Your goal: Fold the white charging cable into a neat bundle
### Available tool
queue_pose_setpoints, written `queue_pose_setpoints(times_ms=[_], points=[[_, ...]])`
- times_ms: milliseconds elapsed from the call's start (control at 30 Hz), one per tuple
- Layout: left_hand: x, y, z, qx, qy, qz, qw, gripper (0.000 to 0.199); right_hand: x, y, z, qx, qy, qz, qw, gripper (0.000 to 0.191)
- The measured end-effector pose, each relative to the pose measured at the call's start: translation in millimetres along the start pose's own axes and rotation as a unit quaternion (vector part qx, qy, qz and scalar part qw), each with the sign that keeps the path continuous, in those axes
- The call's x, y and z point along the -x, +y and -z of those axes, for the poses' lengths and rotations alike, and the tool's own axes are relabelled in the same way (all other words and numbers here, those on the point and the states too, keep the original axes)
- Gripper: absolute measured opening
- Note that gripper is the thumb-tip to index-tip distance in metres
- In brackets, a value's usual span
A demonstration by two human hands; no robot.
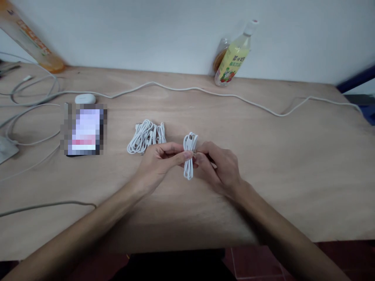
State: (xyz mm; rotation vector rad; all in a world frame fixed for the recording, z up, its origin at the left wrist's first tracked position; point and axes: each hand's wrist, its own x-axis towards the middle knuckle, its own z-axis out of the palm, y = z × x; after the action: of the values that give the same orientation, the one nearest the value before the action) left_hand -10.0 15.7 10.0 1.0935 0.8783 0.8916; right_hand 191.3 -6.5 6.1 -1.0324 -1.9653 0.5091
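A white USB cable [189, 168], folded into a narrow bundle, is held above the table in front of me. My left hand [164, 158] pinches its middle, with the thumb across the front. My right hand [219, 164] is closed at the bundle's right side, thumb and forefinger pressed together beside the middle. What the right fingertips pinch is too small to make out, perhaps a tie. Just behind my left hand lies a pile of similar coiled white cables [143, 136], partly hidden by that hand.
A phone [84, 128] lies on the wooden table [293, 164] at left, below a white earbud case [85, 98]. A long white cord [181, 89] crosses the back. A yellow-labelled bottle [234, 56] stands near the wall; an orange bottle [35, 39] stands far left among loose cords.
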Motion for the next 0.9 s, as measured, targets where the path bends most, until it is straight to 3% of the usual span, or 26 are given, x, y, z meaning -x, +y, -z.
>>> queue_pose_setpoints(times_ms=[167,367,467,633,767,900], points=[[0,2,1.5,-0.032,0.031,-0.027,0.999,0.010,-2,-9,-5,-0.192,0.013,-0.148,0.970,0.034],[0,0,2.8,-0.105,0.058,-0.147,0.982,0.008,-6,-8,-9,-0.414,-0.058,-0.330,0.846,0.041],[1,-2,3.4,-0.167,0.070,-0.209,0.961,0.005,-7,-6,-9,-0.471,-0.065,-0.372,0.797,0.038],[2,-4,3.8,-0.210,0.080,-0.255,0.940,0.008,-10,-9,-6,-0.544,-0.076,-0.386,0.741,0.034],[2,-4,3.6,-0.225,0.092,-0.270,0.932,0.012,-11,-10,-6,-0.567,-0.084,-0.383,0.724,0.033],[2,-4,3.0,-0.230,0.101,-0.255,0.934,0.016,-9,-10,-10,-0.545,-0.076,-0.361,0.753,0.031]])
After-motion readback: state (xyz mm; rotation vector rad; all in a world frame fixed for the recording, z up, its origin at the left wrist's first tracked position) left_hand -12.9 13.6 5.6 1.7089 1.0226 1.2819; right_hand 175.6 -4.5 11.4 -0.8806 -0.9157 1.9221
